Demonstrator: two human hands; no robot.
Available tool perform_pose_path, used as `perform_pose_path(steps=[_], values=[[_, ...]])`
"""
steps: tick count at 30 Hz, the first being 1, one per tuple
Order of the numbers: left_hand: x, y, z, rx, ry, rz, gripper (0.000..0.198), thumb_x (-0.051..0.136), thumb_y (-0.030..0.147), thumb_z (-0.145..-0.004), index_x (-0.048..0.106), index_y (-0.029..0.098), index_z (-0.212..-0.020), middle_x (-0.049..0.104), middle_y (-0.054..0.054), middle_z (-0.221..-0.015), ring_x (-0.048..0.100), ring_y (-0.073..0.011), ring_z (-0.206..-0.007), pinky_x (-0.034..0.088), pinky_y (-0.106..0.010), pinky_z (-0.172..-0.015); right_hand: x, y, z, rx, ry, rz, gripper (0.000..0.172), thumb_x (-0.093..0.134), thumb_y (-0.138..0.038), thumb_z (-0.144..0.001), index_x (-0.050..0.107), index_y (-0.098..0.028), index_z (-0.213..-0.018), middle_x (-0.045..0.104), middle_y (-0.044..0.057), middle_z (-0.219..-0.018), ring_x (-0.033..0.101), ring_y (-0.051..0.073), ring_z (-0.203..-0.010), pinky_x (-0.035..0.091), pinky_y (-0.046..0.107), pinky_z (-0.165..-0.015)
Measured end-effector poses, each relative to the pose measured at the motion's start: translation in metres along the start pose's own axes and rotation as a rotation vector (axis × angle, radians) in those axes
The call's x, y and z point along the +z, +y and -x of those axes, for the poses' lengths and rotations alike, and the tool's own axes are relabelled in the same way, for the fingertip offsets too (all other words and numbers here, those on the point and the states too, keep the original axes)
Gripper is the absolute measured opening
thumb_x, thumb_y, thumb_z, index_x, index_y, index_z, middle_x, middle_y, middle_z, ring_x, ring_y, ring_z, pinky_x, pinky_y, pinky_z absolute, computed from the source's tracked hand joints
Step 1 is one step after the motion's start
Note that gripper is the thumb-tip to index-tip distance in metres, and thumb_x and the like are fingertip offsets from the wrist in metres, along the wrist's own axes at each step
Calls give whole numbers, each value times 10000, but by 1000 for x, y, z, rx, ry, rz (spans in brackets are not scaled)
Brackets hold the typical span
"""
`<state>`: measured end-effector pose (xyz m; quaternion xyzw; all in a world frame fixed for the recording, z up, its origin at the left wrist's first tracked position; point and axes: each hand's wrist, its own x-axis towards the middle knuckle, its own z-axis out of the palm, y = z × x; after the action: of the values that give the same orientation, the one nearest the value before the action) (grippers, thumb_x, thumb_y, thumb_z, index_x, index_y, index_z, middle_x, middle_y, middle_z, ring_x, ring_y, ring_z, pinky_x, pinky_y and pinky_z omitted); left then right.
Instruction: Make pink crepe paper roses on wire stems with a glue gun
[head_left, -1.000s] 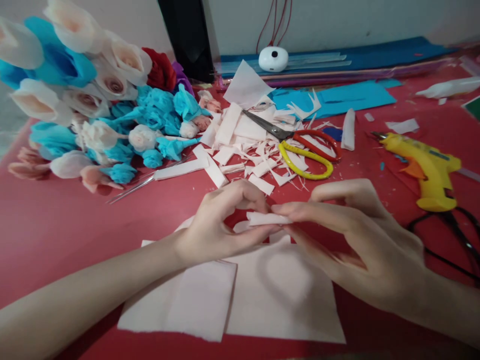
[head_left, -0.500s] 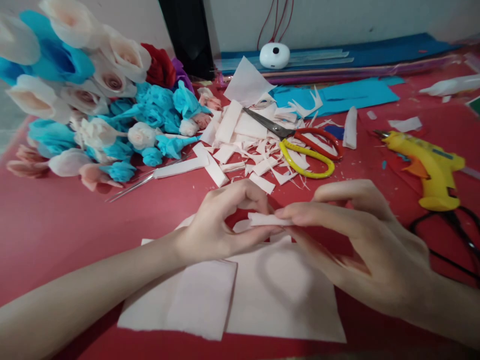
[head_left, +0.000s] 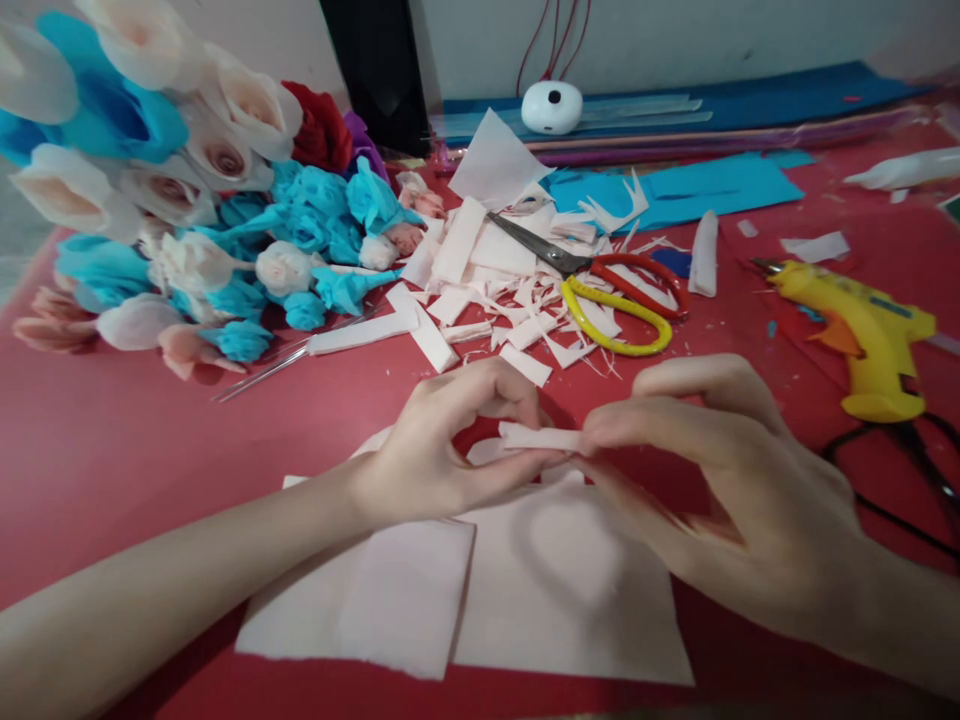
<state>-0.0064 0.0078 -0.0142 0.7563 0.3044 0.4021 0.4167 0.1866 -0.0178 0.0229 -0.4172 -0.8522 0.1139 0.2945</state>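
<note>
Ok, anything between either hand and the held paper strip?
Nothing visible: the right hand pinches the paper strip at one end, and the left hand curves around the other. The scissors lie farther back.

left hand point(head_left: 420, 455) curved, thumb point(head_left: 514, 476) stretched out, right hand point(head_left: 787, 520) pinching, both forearms point(head_left: 187, 580) angled inward

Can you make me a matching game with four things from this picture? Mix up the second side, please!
Things:
1. scissors
2. glue gun
3. small paper strip
4. paper flowers

Clues:
A. at the fingertips of the left hand and right hand
B. bunched together at the picture's left side
C. yellow, with an orange trigger
D. blades over the pale paper scraps

Right pairs: 1-D, 2-C, 3-A, 4-B
</note>
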Motion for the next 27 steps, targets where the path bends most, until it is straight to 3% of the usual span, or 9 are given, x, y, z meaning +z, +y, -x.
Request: perform_pose_path(steps=[3, 6, 13, 20, 27], values=[[1, 0, 0, -9, 1, 36, 241, 692, 126, -690, 493, 186, -812, 581, -29, -800, 601, -147, -755, 536, -272, -645, -2, 1, 1, 81, -19, -286, 300, 597, -77, -719, 505, -213, -970, 540, -2, -837, 541, 115, -822, 506, 206, -763], [1, 1, 1, -13, 11, 21, 224, 684, 138, -700, 498, 185, -814, 574, -26, -800, 602, -146, -741, 535, -282, -642, -6, 0, 0, 254, 7, -509, 442, 615, -53, -695, 462, -220, -1075, 547, 2, -931, 563, 123, -870, 524, 223, -809], [1, -1, 1, 55, 10, -28, 220, 677, 131, -706, 510, 188, -838, 570, -19, -780, 585, -143, -760, 524, -258, -634, -16, 2, -12, 398, 22, -520, 289, 674, -82, -650, 533, -188, -879, 612, -46, -718, 614, 69, -614, 503, 48, -504], [1, -3, 1, 44, 30, -51, 214, 668, 121, -701, 524, 189, -843, 593, -22, -790, 577, -139, -731, 482, -260, -628, -23, 7, -15, 472, 109, -523, 115, 737, -189, -642, 639, -206, -700, 644, -57, -653, 607, 54, -538, 485, 21, -494], [3, -3, 2, 32, 49, -100, 191, 653, 132, -707, 512, 186, -824, 596, -29, -762, 588, -155, -760, 464, -256, -636, -26, 25, -16, 620, 94, -741, 160, 715, -190, -668, 675, -213, -821, 672, -17, -752, 645, 110, -654, 529, 113, -571]])
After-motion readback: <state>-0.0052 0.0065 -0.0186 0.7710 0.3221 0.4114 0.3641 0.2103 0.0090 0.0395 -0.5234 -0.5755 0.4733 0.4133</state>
